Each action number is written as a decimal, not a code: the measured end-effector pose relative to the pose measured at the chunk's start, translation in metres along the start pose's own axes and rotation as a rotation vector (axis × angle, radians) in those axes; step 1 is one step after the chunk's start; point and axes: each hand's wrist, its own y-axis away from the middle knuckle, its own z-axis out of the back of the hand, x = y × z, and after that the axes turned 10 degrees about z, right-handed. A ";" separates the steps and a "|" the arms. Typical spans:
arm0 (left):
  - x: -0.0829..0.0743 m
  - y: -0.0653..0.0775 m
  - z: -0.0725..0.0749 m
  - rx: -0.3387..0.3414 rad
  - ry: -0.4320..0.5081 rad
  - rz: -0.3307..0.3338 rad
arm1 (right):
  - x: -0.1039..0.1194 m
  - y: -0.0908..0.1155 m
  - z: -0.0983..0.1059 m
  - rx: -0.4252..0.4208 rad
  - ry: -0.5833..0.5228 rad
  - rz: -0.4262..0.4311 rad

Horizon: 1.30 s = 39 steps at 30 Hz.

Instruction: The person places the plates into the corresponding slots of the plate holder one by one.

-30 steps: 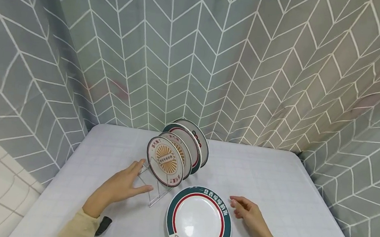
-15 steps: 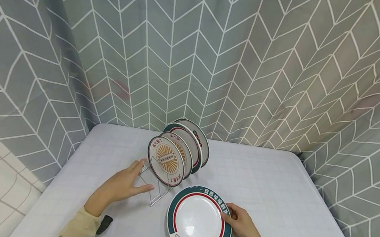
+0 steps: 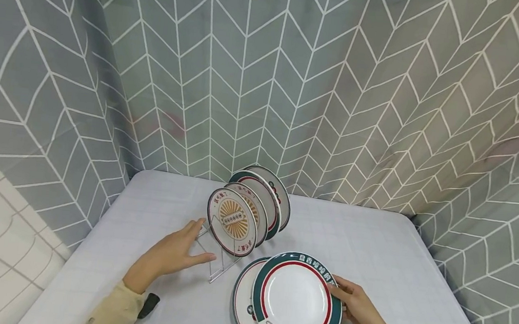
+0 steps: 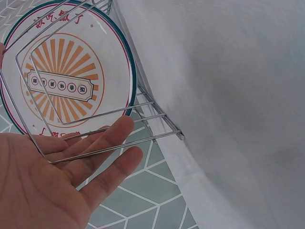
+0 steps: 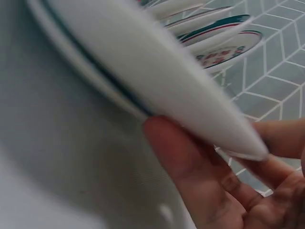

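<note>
My right hand [image 3: 358,307] pinches the right rim of a white plate [image 3: 295,304] with a green border and red ring. This plate overlaps a second white plate [image 3: 242,304] with a dark rim lying on the table. In the right wrist view, the lifted plate [image 5: 157,71] is tilted, with fingers and thumb at its edge. My left hand [image 3: 170,252], fingers and thumb spread, rests at the near end of a wire dish rack [image 3: 219,271]. The left wrist view shows rack wires crossing the left fingers [image 4: 112,181] in front of a sunburst-patterned plate [image 4: 66,78].
Several plates stand leaning in the rack, the sunburst plate [image 3: 232,222] in front and a white one [image 3: 280,194] at the back. A white cloth covers the table [image 3: 354,242]. Grey patterned curtains [image 3: 317,84] hang behind it and at the sides.
My right hand has reached the green-bordered plate, gripped its rim and moved it up and to the right, uncovering part of the plate beneath. The left hand stays at the rack.
</note>
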 end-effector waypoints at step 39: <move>0.001 -0.001 0.001 0.012 0.001 0.020 | 0.194 -0.118 0.012 -0.056 0.410 0.548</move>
